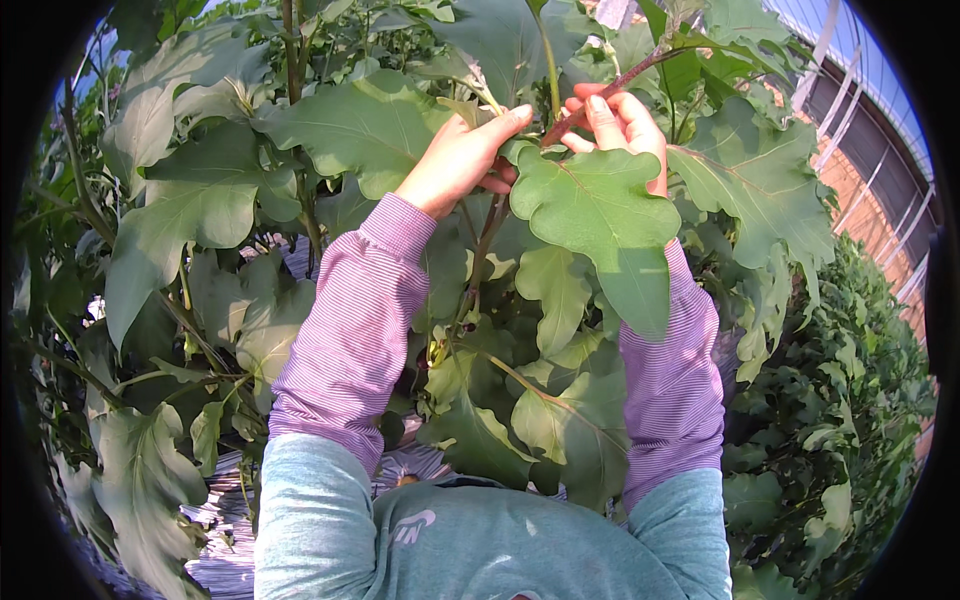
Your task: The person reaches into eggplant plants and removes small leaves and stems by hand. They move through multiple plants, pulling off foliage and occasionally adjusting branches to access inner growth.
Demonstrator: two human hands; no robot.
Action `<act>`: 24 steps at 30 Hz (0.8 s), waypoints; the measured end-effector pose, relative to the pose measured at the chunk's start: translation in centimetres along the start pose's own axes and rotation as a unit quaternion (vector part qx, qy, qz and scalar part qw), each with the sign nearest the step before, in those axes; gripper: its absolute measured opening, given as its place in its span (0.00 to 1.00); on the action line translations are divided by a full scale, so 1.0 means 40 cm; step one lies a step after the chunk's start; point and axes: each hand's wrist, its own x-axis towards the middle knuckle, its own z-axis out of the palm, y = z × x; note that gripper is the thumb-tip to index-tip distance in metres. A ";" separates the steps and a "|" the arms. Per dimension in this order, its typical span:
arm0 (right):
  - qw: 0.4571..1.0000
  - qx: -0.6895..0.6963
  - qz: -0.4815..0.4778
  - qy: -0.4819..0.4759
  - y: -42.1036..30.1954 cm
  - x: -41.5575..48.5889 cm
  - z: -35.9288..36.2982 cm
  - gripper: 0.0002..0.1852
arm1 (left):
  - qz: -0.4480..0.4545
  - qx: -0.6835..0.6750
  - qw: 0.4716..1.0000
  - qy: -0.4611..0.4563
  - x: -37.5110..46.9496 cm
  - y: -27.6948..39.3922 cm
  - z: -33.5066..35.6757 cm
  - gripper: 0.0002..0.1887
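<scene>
My left hand (472,154) is at the upper middle of the view, its thumb and fingers closed around a leafy part of an eggplant plant; what lies between the fingers is partly hidden. Just right of it, my right hand (619,124) grips a purplish eggplant stem (639,69) between thumb and fingers. That stem slants up to the right. A broad lobed leaf (596,199) hangs in front of my right wrist. Below the hands, the plant's main stem (484,247) runs down among more leaves.
Large eggplant leaves (367,127) crowd the left side, with upright stems (292,52) among them. More leafy plants (847,390) grow at the lower right. Crumpled plastic film (229,517) covers the ground at lower left. A brick wall (862,187) with pale poles stands at the right.
</scene>
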 end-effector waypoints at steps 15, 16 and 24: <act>1.000 0.005 -0.016 -0.017 0.030 0.014 -0.021 0.14 | -0.108 -0.181 0.970 0.119 -0.009 -0.062 -0.058 0.13; 1.000 0.015 -0.009 -0.012 0.030 0.013 -0.021 0.14 | -0.028 -0.297 0.945 0.134 -0.020 -0.059 -0.058 0.18; 0.998 0.005 -0.004 -0.064 0.017 0.006 -0.026 0.12 | 0.238 0.331 0.913 0.019 0.015 0.003 -0.006 0.18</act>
